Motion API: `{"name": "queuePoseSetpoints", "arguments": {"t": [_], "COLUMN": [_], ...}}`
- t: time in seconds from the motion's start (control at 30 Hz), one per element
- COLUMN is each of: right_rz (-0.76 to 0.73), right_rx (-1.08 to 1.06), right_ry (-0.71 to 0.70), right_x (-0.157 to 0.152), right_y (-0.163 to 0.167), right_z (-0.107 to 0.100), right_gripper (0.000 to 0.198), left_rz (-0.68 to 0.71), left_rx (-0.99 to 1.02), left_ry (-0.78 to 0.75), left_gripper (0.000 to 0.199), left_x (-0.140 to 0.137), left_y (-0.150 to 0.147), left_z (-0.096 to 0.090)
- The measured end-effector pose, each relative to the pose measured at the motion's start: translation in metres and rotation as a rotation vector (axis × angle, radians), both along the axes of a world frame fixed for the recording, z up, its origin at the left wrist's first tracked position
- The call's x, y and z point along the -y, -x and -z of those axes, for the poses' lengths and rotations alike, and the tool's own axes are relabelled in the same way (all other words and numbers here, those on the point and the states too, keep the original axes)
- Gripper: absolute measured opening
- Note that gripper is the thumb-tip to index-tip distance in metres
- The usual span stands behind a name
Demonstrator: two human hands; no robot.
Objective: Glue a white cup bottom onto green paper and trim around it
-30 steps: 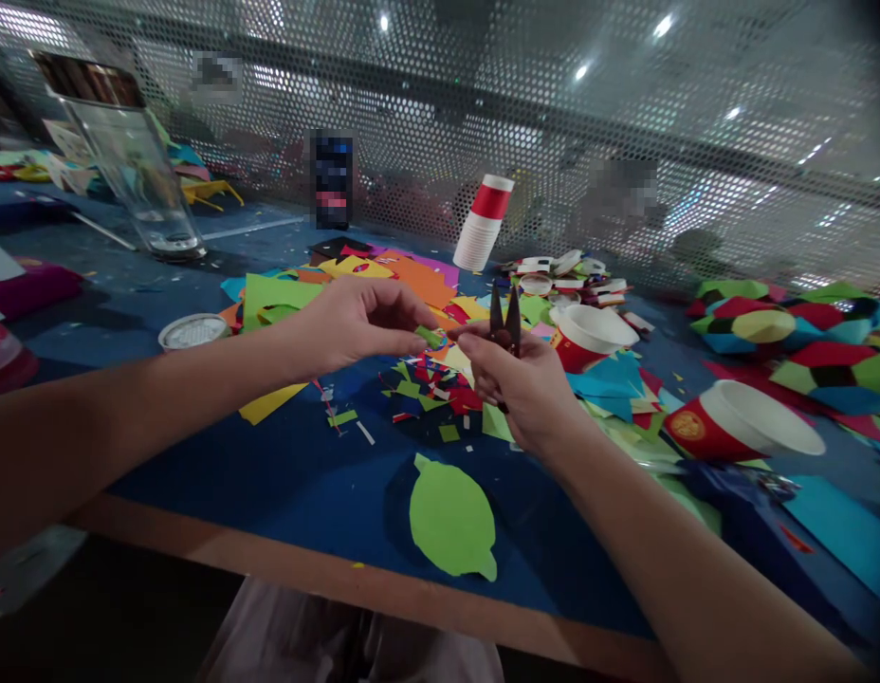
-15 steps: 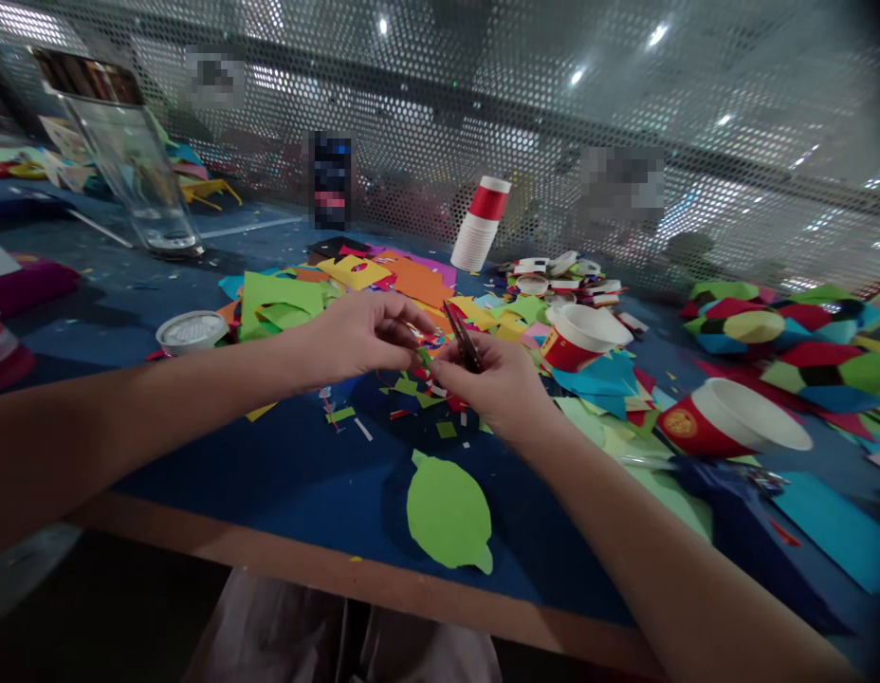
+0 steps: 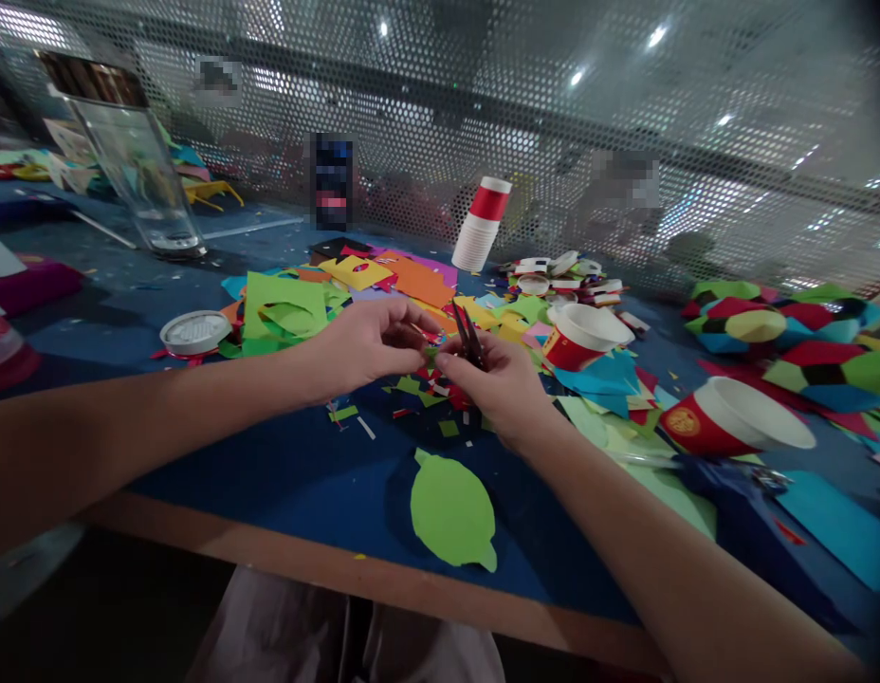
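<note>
My left hand (image 3: 383, 343) pinches a small scrap of green paper (image 3: 430, 355) between its thumb and fingers. Close by on the right, my right hand (image 3: 498, 379) is closed around a pair of dark scissors (image 3: 468, 334), whose blades point up and away from me; its fingertips meet the same scrap. Whether the right fingers also grip the scrap is hard to make out. A green paper cutout (image 3: 452, 510), rounded with a small tab at each end, lies flat nearer the table's front edge. Bits of cut paper (image 3: 449, 429) lie scattered below my hands.
Coloured paper sheets (image 3: 287, 308) pile up behind my hands. Paper cups (image 3: 724, 417) lie tilted on the right, near patchwork paper shapes (image 3: 802, 332). A cup stack (image 3: 483, 223) stands by the perforated screen (image 3: 412, 114). A glass bottle (image 3: 137, 171) stands at left.
Both hands stay close together over the scraps, with only slight shifts. The scissors' blades look a little more parted and upright. The green cutout lies where it was.
</note>
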State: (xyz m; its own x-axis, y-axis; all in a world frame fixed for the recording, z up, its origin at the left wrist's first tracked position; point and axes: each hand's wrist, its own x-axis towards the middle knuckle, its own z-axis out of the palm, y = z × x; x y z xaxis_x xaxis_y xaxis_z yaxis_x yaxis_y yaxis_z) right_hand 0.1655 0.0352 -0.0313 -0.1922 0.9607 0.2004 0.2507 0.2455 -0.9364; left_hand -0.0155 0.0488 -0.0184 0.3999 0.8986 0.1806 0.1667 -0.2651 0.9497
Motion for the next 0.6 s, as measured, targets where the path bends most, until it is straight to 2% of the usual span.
{"name": "queuePoseSetpoints", "arguments": {"t": [0.23, 0.6], "right_rz": [0.017, 0.043], "right_rx": [-0.011, -0.025], "right_ry": [-0.03, -0.02], "right_x": [-0.0038, -0.0011], "right_y": [-0.0005, 0.0007], "right_z": [0.0054, 0.0021], "right_gripper": [0.016, 0.017], "left_rz": [0.011, -0.009], "left_rx": [0.01, 0.068], "left_ry": [0.038, 0.074], "left_gripper": [0.032, 0.032], "left_x": [-0.002, 0.0016], "left_y": [-0.0001, -0.0027], "left_z": [0.0025, 0.0019]}}
